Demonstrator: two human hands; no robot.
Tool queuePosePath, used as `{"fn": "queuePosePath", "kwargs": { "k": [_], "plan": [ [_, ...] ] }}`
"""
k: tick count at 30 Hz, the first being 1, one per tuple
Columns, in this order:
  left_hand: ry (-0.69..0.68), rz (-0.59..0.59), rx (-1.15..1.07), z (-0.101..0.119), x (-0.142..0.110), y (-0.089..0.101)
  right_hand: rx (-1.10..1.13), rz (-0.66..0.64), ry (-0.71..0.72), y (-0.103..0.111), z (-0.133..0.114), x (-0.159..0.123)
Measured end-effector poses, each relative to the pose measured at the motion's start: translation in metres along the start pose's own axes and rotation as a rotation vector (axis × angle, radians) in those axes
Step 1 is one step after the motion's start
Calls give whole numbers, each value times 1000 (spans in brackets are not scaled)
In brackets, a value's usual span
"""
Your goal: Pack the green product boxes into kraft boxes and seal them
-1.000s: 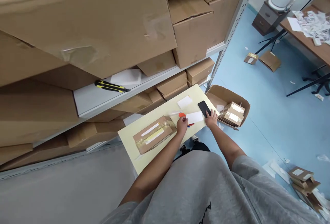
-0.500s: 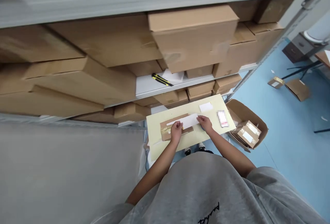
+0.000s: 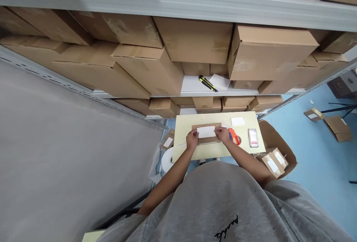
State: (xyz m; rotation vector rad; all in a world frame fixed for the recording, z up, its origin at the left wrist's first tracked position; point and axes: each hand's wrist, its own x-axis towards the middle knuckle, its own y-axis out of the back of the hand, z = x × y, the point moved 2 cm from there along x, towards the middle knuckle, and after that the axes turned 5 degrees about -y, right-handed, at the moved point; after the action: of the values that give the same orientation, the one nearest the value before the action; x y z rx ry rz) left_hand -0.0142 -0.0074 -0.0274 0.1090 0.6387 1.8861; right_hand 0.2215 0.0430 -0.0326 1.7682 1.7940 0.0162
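A flat brown cardboard parcel (image 3: 206,139) lies on the pale yellow table (image 3: 245,149), and a white label (image 3: 206,132) sits across its top. My left hand (image 3: 192,139) grips the label's left end, while my right hand (image 3: 222,134) grips its right end. To the right of my right hand lies an orange-handled tool (image 3: 234,136), perhaps a tape cutter. Farther right, a phone (image 3: 253,138) lies with its screen blurred, and a small white card (image 3: 237,121) sits near the table's far edge.
Metal shelves packed with cardboard boxes rise beyond the table, and a yellow-and-black utility knife (image 3: 208,83) lies on one. An open cardboard box (image 3: 275,152) holding parcels stands at the table's right. A white roll (image 3: 167,160) stands at its left, above a blue floor (image 3: 306,152).
My view has swung to face the shelves squarely. The parcel now lies centred under my hands, with the white label flat on it. The orange tool has come into view again.
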Motion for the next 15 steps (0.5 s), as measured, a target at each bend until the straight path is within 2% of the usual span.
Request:
{"fn": "queuePosePath", "kwargs": {
  "k": [8, 15],
  "plan": [
    [-84, -56, 73, -5, 2, -11, -79, 39, -20, 5, 2, -2],
    [-126, -51, 182, -4, 2, -14, -310, 26, -113, 0, -6, -6]
  ]
}}
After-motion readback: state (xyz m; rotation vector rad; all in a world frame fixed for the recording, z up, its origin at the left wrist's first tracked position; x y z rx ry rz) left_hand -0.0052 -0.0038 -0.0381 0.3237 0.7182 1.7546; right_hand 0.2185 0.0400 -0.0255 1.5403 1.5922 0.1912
